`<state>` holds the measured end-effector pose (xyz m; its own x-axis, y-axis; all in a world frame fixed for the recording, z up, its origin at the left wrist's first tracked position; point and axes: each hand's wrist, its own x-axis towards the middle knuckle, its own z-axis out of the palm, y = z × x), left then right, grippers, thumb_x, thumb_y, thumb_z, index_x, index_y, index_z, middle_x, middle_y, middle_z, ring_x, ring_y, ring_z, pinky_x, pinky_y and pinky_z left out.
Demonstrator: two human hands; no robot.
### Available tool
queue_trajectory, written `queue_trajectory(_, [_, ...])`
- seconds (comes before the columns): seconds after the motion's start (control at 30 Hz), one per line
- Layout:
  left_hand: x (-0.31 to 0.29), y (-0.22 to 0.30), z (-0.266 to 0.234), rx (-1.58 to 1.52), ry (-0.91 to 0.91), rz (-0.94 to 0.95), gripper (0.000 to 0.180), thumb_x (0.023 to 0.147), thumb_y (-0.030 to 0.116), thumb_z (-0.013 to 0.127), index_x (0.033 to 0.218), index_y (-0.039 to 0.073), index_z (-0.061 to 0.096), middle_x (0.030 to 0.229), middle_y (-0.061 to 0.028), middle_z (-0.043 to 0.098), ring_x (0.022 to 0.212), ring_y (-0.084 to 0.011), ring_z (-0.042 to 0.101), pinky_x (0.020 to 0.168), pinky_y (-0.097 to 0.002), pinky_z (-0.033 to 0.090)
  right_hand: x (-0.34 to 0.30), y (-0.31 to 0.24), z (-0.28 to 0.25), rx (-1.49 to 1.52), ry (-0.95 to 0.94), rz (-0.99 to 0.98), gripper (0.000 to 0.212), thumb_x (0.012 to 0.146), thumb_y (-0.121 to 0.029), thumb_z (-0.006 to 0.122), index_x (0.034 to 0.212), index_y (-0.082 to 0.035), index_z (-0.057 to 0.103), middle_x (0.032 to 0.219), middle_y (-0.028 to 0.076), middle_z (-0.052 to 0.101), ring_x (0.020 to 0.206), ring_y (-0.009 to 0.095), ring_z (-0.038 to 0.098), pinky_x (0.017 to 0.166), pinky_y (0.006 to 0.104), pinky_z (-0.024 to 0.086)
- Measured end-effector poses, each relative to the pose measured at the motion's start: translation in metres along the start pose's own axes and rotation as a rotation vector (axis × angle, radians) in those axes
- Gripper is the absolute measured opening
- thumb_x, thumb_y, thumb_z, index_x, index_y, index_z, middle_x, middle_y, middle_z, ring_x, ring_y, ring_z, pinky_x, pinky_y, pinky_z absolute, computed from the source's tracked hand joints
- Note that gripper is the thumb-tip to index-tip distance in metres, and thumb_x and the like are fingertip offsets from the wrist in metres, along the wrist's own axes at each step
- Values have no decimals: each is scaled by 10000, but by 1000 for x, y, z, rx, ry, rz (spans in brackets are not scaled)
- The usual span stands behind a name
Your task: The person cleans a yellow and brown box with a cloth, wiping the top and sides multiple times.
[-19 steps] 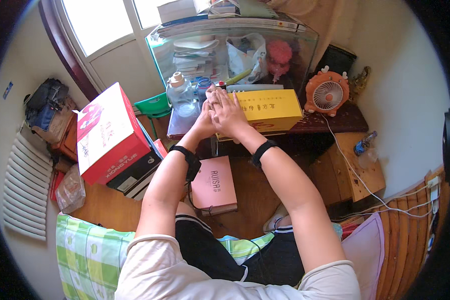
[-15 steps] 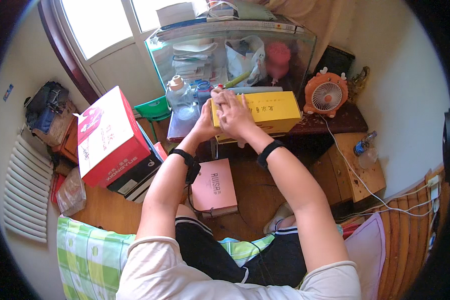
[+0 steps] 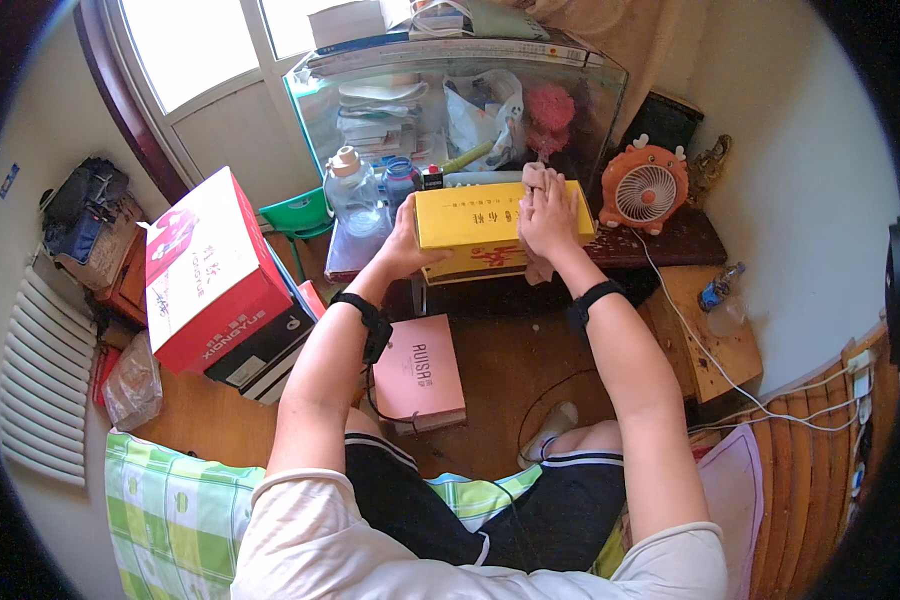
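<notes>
A yellow shoebox-like carton [image 3: 465,222] with dark print on top rests on the dark table in front of the glass tank. My left hand [image 3: 402,245] is closed on its left end, thumb along the near side. Toward the right end my right hand [image 3: 550,218] presses a pinkish-beige cloth [image 3: 538,270] against the top. The cloth sticks out beyond the fingers and hangs over the carton's front side. Just behind the carton's left end stand a clear water bottle [image 3: 353,190] and a blue bottle [image 3: 402,180].
Behind is a glass tank [image 3: 390,75] holding papers and a bag. An orange fan [image 3: 645,185] stands right; its white cable runs down to a socket strip. Red-and-white [image 3: 210,265] and pink [image 3: 420,375] boxes sit lower. A green stool [image 3: 298,213] is left of the table.
My right hand has slid right along the carton's top with the cloth. My left hand has stayed at the left end, and more of the top now shows between them.
</notes>
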<state>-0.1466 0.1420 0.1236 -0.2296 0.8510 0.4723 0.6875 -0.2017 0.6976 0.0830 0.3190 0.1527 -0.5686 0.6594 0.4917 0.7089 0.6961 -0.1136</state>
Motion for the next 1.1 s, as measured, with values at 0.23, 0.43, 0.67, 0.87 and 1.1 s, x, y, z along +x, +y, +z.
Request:
queue_trajectory(0.23, [2,-3,2,22,0,49,1162,642,261,890,1513,-6,169,1465,-238,314,1407,-393,274,1196,-435,239,1,-72,7,65,-50,-154,619,1017,-354,341,1555,-61,255,1599,184,255,1497,355,212,1208,582,120])
queue_trajectory(0.43, [3,-13,4,93,30,117,1049,722,302,828,1525,-13,232,1543,-255,256,1437,-427,224,1202,-447,213,-2,-139,17,135,-4,-315,624,1007,-374,376,1525,-30,325,1590,178,295,1501,329,223,1209,576,133])
queue_trajectory(0.67, [5,-26,10,603,21,321,884,829,286,721,1518,-21,260,1551,-268,269,1443,-450,220,1204,-453,199,-4,-136,14,124,29,-451,607,980,-386,431,1486,-52,420,1580,167,335,1498,298,250,1210,570,136])
queue_trajectory(0.87, [0,2,3,56,28,25,1183,626,269,904,1509,-20,172,1446,-254,355,1398,-401,335,1171,-431,297,-8,-94,-3,85,-80,-327,629,1000,-389,357,1548,-87,292,1589,182,277,1491,333,245,1198,600,155])
queue_trajectory(1.1, [-5,0,-3,48,19,14,1188,622,291,909,1515,-9,184,1416,-225,382,1378,-370,334,1170,-436,271,-9,-3,-37,-22,-127,-154,642,1006,-379,353,1548,-49,257,1595,185,256,1490,350,233,1204,591,142])
